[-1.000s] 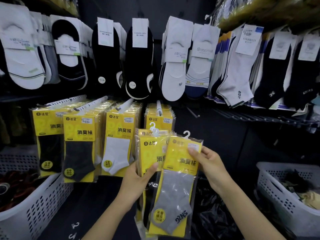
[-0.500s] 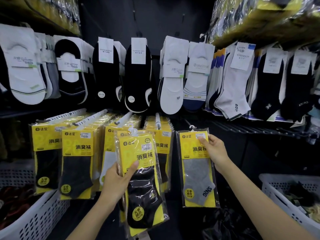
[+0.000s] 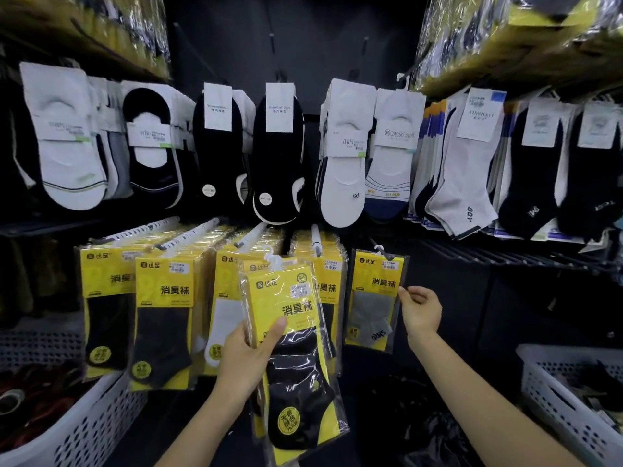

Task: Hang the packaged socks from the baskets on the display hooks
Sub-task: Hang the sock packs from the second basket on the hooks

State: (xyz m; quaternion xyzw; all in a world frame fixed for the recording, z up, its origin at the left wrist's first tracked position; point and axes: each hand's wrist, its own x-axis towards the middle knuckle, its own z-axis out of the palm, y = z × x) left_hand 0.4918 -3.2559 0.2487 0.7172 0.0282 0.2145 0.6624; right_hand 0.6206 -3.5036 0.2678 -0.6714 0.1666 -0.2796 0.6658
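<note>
The left hand (image 3: 251, 358) grips a bundle of black-sock packs (image 3: 291, 348) from the side, its thumb laid across the yellow front card and its fingers curled behind; the bundle is held up in front of the lower row, tilted a little, with its white plastic hanger loops (image 3: 272, 257) free at the top and on no peg. To its right the grey-sock pack (image 3: 372, 298) hangs alone by its own loop (image 3: 379, 248) from a dark peg, just beside the fourth column of the row. The right hand (image 3: 419, 311) is at that pack's right edge with loosely curled fingers, the forefinger tip at the plastic (whether it pinches the edge or only touches it I cannot tell). Four full columns of hung yellow packs (image 3: 165, 311) fill the display hooks (image 3: 188, 234) to the left, showing black, dark grey and white socks. Above them runs a row of low-cut socks (image 3: 344, 163) in white and black on paper bands, and to the right hang ankle socks (image 3: 462, 183) in grey and black. A white perforated left basket (image 3: 91, 429) stands low at the left edge with dark and reddish goods in it, and a right basket (image 3: 553, 396) of the same kind stands low at the right.
</note>
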